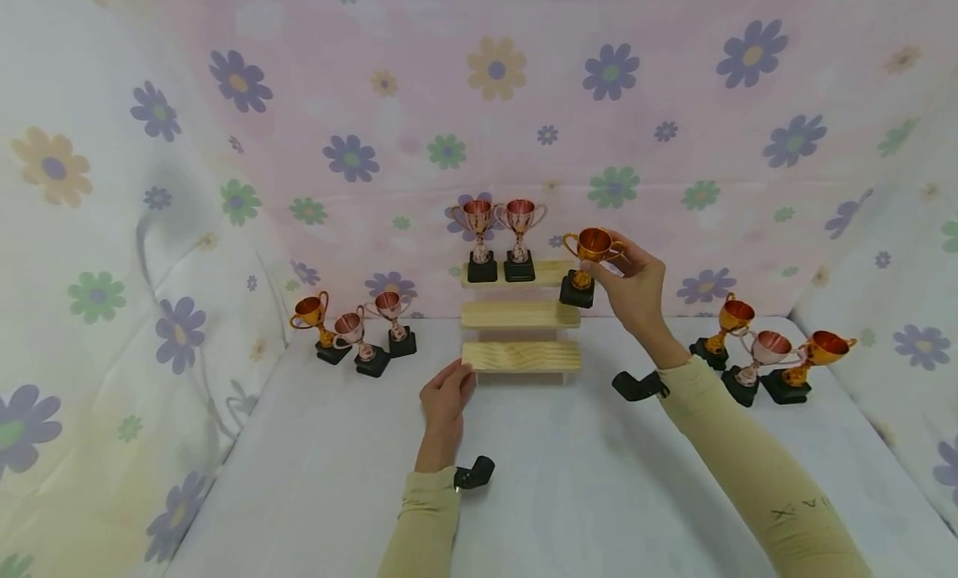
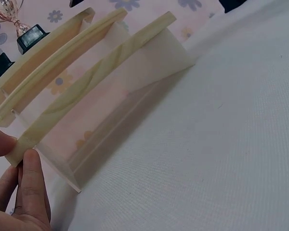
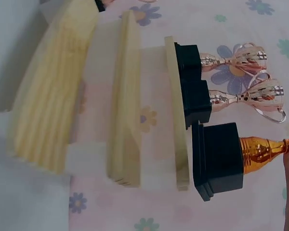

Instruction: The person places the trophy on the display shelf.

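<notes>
While a white table point(image 1: 569, 478) under flowered cloth carries everything, a wooden three-step stand point(image 1: 520, 315) sits near its back edge, at the middle. The left hand point(image 1: 446, 395) pinches the left end of the bottom step point(image 2: 94, 89) between thumb and fingers. The right hand point(image 1: 636, 287) curls its fingers round the cup of a gold trophy point(image 1: 587, 258), holding its black base point(image 3: 219, 161) at the right end of the top step, just beside two pink trophies point(image 1: 497, 237) standing there. Three trophies point(image 1: 355, 328) stand towards the table's left edge, three more point(image 1: 771, 353) towards its right edge.
</notes>
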Demonstrator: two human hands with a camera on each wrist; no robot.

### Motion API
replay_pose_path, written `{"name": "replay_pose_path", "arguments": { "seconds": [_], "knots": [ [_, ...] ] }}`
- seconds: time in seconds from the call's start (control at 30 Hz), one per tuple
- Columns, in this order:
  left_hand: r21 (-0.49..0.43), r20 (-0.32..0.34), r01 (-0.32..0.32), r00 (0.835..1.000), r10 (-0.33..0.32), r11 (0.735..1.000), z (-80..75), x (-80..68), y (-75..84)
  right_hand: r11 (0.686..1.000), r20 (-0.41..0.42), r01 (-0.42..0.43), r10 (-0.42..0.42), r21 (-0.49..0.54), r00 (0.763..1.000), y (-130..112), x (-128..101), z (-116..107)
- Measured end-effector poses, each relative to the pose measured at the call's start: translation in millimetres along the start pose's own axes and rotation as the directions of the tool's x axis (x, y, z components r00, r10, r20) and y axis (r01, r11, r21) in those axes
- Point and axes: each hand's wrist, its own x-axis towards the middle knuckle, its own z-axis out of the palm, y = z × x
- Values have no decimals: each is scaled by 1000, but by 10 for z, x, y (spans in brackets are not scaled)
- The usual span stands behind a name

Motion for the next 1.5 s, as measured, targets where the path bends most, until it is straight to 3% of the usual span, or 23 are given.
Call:
{"name": "replay_pose_path", "arguments": {
  "seconds": [0.4, 0.63, 0.87, 1.07, 1.5],
  "knots": [
    [6, -2, 21, 1000, -21, 1000, -36, 4, -40, 999, 116, 5, -9, 36, 993, 187, 410, 133],
    [8, 12, 19, 1000, -19, 1000, -9, -13, -4, 997, 212, -72, 72, -5, 975, 265, 557, 124],
    [11, 6, 28, 1000, -28, 1000, -22, -34, -2, 988, 257, -150, 150, -19, 955, 214, 587, 132],
    [4, 8, 21, 1000, -21, 1000, -14, -25, -12, 990, 269, -142, 143, -24, 952, 30, 583, 169],
    [-5, 8, 9, 1000, -9, 1000, 1, 10, 1, 991, 219, -131, 133, -27, 967, 350, 654, 230]
  ]
}}
